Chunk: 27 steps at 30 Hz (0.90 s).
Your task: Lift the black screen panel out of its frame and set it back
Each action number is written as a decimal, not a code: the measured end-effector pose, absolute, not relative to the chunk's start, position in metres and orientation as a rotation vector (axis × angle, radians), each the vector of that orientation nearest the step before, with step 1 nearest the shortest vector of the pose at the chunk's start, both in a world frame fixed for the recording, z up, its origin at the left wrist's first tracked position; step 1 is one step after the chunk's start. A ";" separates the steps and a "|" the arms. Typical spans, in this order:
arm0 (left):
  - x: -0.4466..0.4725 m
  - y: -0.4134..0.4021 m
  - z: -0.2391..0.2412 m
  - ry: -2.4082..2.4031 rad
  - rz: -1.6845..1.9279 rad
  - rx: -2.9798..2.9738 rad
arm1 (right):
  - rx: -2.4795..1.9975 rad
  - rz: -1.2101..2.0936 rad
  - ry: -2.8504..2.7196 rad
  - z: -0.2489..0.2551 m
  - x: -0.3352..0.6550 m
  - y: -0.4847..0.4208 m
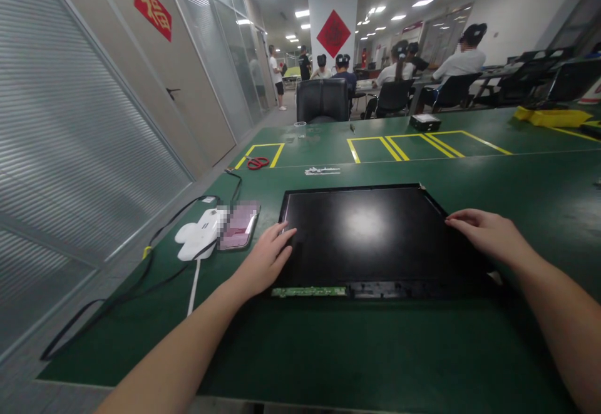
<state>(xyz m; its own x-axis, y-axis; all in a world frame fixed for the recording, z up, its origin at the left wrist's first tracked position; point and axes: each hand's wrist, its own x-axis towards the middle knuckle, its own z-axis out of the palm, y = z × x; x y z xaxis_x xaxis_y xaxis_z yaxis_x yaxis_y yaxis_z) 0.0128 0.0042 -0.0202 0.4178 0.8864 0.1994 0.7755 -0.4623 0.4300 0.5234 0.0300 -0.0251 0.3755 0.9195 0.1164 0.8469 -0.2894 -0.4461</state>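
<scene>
The fingers [284, 233] of the left hand [265, 263] lay flat and loosely spread on the left edge of the black screen panel [370, 232]. Those of the right hand [488, 235] were close together, tips on its right edge. Neither hand gripped. The panel lay flat mid-counter [328, 345], with a green circuit strip [310, 291] bare along its near edge. Handling seemed barely begun. To the left sat a phone [238, 226] and a white power block [197, 238], with red scissors [257, 163] farther off. A red door sign [153, 8] read 福.
</scene>
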 end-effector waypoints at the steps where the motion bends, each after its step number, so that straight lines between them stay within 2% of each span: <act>1: 0.011 0.006 -0.021 1.487 0.591 2.399 | -2.201 0.225 -1.531 -0.025 0.524 0.030; 6: 0.006 0.013 -0.024 1.680 0.517 2.350 | -2.168 0.193 -1.567 -0.027 0.527 0.032; 14: 0.005 0.013 -0.028 1.679 0.313 2.362 | -2.161 0.202 -1.595 -0.028 0.527 0.031; 22: 0.003 0.013 -0.028 1.659 0.319 2.368 | -2.193 0.200 -1.598 -0.024 0.523 0.029; 27: 0.001 0.015 -0.028 1.589 0.499 2.340 | -2.229 0.242 -1.587 -0.019 0.519 0.027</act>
